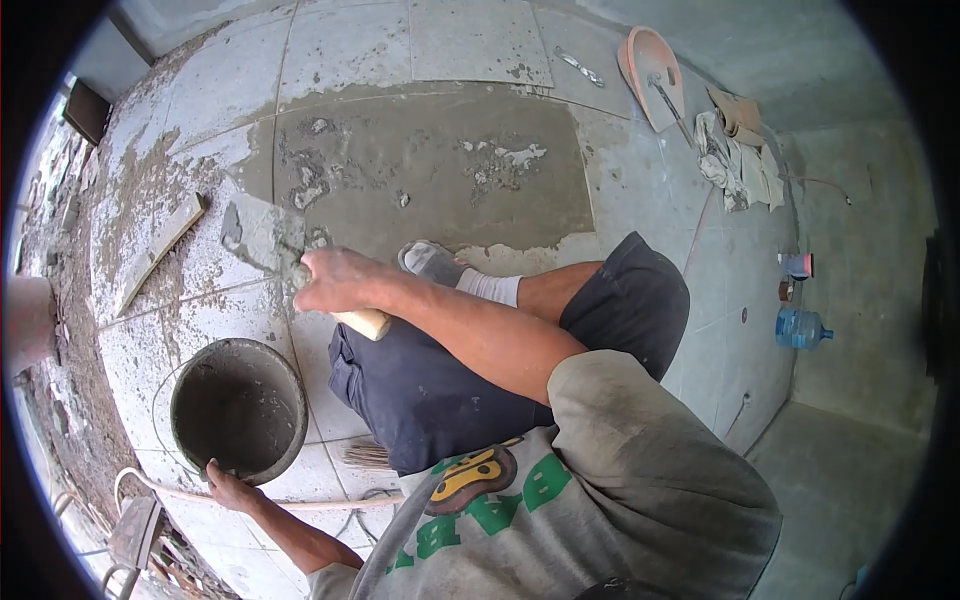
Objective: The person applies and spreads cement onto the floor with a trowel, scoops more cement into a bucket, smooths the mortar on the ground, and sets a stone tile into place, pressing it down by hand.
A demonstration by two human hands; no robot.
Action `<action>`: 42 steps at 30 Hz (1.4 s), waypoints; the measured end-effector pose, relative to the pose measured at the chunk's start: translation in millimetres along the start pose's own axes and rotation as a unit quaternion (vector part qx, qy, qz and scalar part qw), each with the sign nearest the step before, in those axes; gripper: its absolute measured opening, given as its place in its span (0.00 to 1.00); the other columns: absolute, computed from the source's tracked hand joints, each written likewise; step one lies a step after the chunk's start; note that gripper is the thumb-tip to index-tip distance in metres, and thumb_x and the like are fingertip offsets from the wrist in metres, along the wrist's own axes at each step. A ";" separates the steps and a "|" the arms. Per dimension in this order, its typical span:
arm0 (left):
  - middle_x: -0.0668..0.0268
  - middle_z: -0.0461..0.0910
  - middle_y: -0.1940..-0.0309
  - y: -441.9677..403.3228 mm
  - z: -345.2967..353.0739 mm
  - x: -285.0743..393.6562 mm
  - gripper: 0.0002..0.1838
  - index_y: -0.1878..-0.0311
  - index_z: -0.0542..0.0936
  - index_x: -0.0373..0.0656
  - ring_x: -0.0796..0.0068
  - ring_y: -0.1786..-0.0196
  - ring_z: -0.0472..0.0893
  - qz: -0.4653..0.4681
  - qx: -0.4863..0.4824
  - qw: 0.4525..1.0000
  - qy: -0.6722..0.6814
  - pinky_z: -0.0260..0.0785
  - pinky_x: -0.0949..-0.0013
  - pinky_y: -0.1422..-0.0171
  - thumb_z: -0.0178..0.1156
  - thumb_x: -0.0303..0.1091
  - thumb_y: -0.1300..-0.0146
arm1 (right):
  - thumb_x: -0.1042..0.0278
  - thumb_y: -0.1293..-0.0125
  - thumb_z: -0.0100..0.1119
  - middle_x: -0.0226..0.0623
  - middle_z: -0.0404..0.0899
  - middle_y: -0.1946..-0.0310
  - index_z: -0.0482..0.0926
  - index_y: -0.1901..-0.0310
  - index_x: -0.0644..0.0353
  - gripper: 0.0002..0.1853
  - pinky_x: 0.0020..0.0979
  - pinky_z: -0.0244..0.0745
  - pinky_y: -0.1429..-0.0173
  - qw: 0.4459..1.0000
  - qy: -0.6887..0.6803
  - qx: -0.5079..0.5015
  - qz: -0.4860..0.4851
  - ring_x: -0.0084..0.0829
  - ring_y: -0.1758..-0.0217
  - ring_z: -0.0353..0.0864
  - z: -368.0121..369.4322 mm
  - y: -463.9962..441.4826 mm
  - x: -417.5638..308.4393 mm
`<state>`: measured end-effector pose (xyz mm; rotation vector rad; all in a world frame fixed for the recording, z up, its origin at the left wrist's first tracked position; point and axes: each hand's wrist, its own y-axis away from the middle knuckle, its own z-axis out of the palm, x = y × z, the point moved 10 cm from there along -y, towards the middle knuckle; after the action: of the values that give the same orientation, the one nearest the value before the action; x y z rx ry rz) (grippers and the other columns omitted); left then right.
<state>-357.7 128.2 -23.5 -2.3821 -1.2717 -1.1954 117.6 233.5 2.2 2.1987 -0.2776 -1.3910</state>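
My right hand (pixel 342 280) is closed around the light wooden handle of a trowel (pixel 263 232). Its flat blade, smeared with grey mortar, points left above the tiles. At lower left, my left hand (pixel 236 490) grips the near rim of a dark bucket (pixel 290 380). Wet grey mortar coats the inside of the bucket, which is tilted towards me. Beyond my right hand spreads a rectangular bed of grey mortar (pixel 420 150) with several rough lumps on it. My foot in a grey, dirty sock (pixel 432 262) rests beside its near edge.
A wooden strip (pixel 160 255) lies on the splattered tiles at left. An orange basin (pixel 640 60) with a hammer-like tool leans at the far right, near crumpled sacks (pixel 740 160). A blue water bottle (pixel 800 328) lies by the right wall. A pale hose (pixel 190 492) runs behind my left hand.
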 end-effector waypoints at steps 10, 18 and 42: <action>0.67 0.78 0.68 28.8 -5.5 -52.2 0.14 0.59 0.78 0.40 0.71 0.68 0.79 -0.146 -0.031 0.959 0.242 0.74 0.64 0.69 0.62 0.38 0.45 | 0.58 0.49 0.61 0.56 0.84 0.68 0.84 0.69 0.71 0.19 0.40 0.81 0.58 0.947 0.051 -0.316 -0.010 0.46 0.62 0.86 230.1 22.0 -53.1; 0.70 0.81 0.64 14.3 -34.0 -172.2 0.12 0.58 0.79 0.49 0.70 0.64 0.81 -0.267 -0.084 0.906 0.317 0.76 0.61 0.64 0.62 0.42 0.43 | 0.54 0.43 0.59 0.52 0.83 0.60 0.81 0.58 0.63 0.20 0.40 0.74 0.46 0.993 0.092 -0.052 -0.053 0.46 0.52 0.82 15.2 6.9 -21.4; 0.60 0.79 0.58 125.8 173.4 151.9 0.21 0.47 0.76 0.35 0.73 0.60 0.80 0.182 -0.247 0.941 0.144 0.72 0.71 0.51 0.61 0.43 0.33 | 0.67 0.37 0.58 0.44 0.83 0.67 0.77 0.55 0.65 0.12 0.34 0.77 0.59 0.902 0.078 0.420 0.061 0.35 0.68 0.83 -328.5 272.7 136.2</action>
<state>-116.6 230.1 -2.5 -2.4691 -0.4465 -1.8056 497.7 48.1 150.6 2.8721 -1.1081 -1.1208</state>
